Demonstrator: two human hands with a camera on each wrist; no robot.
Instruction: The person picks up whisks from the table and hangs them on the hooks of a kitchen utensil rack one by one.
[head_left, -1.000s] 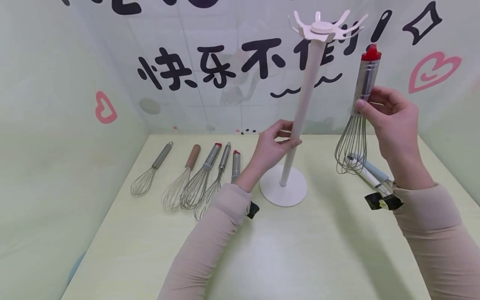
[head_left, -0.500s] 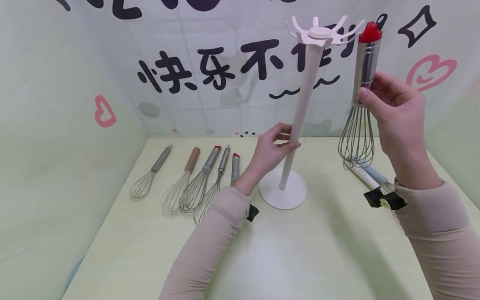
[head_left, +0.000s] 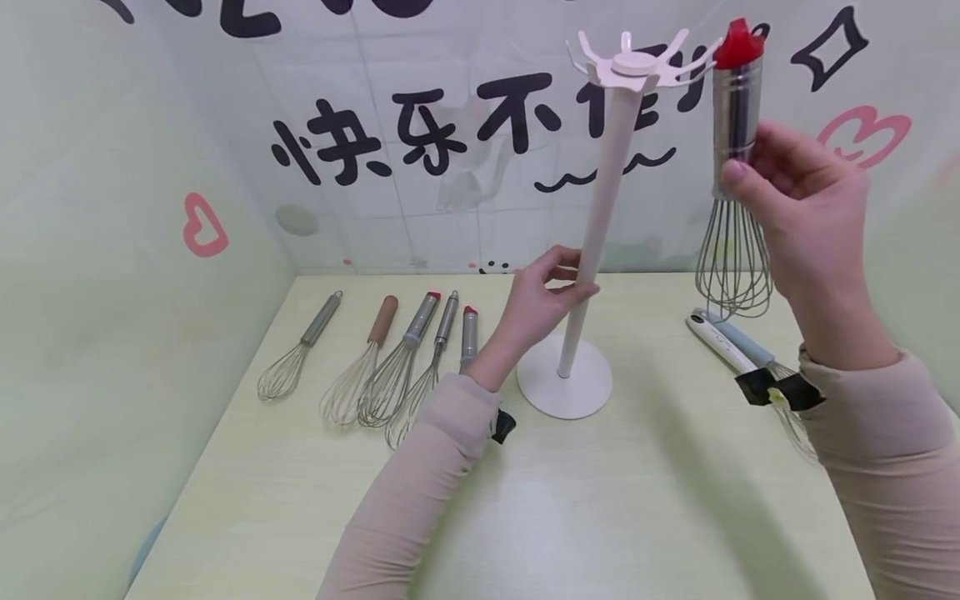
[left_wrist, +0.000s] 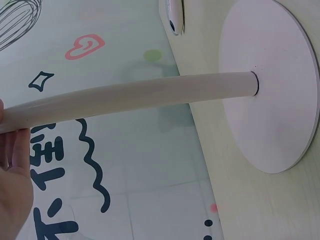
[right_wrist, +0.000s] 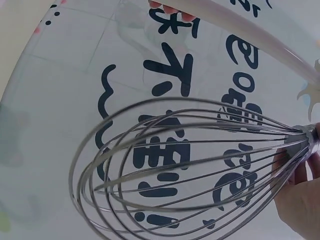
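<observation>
My right hand [head_left: 813, 192] pinches a steel whisk [head_left: 735, 125] by the lower part of its handle. The whisk hangs wires-down, its red end cap [head_left: 738, 46] up beside the hooks of a white rack [head_left: 633, 67]; whether cap and hook touch, I cannot tell. In the right wrist view the wire loops [right_wrist: 190, 165] fill the middle. My left hand [head_left: 543, 296] grips the rack's pole [head_left: 600, 200] between thumb and fingers, below mid-height. The rack stands on a round white base [head_left: 566, 400], also seen in the left wrist view, where the pole [left_wrist: 150, 95] crosses the frame.
Several whisks lie on the table's left, among them a grey-handled one [head_left: 300, 350] and a brown-handled one [head_left: 384, 321]. To the right lie a white-handled whisk [head_left: 720, 342] and a blue-handled one [head_left: 742, 337]. A printed cloth wall [head_left: 435, 208] rises behind the table [head_left: 300, 517].
My right hand has lifted the whisk higher and shifted it slightly right, bringing its red cap up to hook level. The left hand keeps its grip on the pole.
</observation>
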